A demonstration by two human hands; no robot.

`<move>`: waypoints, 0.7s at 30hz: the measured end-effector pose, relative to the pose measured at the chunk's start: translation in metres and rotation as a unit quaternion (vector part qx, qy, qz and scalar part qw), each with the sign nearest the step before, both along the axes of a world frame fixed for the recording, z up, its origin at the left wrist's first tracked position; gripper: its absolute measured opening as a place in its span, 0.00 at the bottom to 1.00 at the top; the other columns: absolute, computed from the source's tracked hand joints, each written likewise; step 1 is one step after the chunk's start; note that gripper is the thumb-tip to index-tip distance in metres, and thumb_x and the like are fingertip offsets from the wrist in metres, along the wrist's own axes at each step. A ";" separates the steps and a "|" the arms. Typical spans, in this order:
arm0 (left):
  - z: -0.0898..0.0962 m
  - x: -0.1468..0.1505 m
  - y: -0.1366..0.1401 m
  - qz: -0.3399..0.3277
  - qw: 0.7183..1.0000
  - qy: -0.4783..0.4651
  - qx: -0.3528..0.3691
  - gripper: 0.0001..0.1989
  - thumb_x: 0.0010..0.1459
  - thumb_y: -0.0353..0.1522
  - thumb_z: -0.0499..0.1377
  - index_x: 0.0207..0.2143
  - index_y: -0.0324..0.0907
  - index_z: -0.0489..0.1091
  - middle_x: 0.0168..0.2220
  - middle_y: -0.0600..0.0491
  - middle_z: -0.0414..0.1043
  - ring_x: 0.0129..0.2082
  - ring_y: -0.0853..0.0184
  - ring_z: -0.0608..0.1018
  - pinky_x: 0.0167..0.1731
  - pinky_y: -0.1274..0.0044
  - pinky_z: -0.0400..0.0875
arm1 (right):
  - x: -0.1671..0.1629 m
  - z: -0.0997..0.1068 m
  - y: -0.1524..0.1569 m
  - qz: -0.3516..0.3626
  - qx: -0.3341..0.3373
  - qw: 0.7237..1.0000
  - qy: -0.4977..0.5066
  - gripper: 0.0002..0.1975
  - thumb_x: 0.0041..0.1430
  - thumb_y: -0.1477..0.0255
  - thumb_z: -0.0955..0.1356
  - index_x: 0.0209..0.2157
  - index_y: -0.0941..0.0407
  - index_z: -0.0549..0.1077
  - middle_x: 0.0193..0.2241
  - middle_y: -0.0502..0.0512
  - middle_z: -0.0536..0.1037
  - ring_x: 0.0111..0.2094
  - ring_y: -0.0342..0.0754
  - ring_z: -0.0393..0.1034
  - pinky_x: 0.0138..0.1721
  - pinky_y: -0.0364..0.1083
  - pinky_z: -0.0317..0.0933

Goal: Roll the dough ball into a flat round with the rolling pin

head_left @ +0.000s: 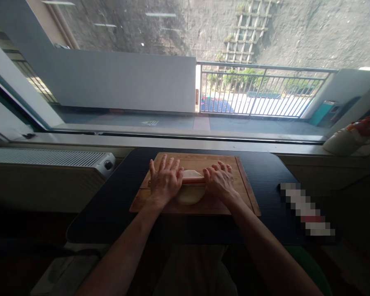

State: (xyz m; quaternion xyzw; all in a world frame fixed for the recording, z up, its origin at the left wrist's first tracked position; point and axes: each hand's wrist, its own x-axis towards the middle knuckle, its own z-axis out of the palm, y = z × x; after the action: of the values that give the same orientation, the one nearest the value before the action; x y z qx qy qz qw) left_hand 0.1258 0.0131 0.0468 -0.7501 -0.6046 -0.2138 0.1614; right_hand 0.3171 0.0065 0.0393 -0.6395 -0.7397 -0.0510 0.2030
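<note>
A wooden rolling pin (193, 180) lies crosswise over a flat round of pale dough (190, 195). Both rest on a wooden board (246, 187). My left hand (166, 177) lies palm down over the pin's left end, with its fingers stretched out and spread. On the right end, my right hand (220, 180) presses down too, its fingers apart and slightly bent and its thumb near the pin. The dough shows in front of the pin and a little behind it. The palms hide the pin's ends, of which only a small tip shows on the left.
The board sits on a dark table (110, 205) under a window. At the table's right edge lies a long blurred-out item (306, 209). A white radiator (45, 172) stands on the left. A pale vase-like object (342, 139) is on the sill (228, 146) at right.
</note>
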 end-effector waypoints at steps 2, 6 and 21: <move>0.000 0.000 -0.001 -0.001 1.000 0.000 -0.004 0.25 0.62 0.40 0.40 0.55 0.41 0.63 0.57 0.47 0.63 0.62 0.56 0.54 0.59 0.53 0.34 | 0.000 0.000 -0.003 0.003 0.002 1.000 0.001 0.23 0.65 0.60 0.51 0.36 0.52 0.73 0.45 0.55 0.73 0.57 0.54 0.51 0.56 0.57 0.38; -0.003 -0.002 -0.005 -0.012 1.000 0.008 -0.010 0.25 0.62 0.41 0.41 0.56 0.43 0.61 0.58 0.48 0.60 0.63 0.56 0.51 0.59 0.54 0.33 | 0.002 -0.002 -0.012 0.014 0.024 1.000 -0.002 0.21 0.65 0.60 0.52 0.39 0.51 0.72 0.48 0.53 0.71 0.58 0.53 0.48 0.57 0.56 0.35; -0.003 -0.002 0.005 0.005 0.998 0.001 -0.059 0.25 0.61 0.41 0.40 0.57 0.44 0.61 0.58 0.48 0.61 0.63 0.56 0.50 0.58 0.53 0.34 | 0.002 0.003 -0.011 -0.001 -0.010 1.000 -0.003 0.22 0.65 0.60 0.52 0.40 0.52 0.72 0.50 0.56 0.69 0.60 0.55 0.45 0.57 0.58 0.35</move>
State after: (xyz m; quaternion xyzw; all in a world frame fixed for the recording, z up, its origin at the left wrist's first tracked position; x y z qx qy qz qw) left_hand 0.1234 0.0183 0.0436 -0.7555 -0.6197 -0.1765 0.1182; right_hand 0.3186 -0.0040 0.0420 -0.6424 -0.7400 -0.0461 0.1940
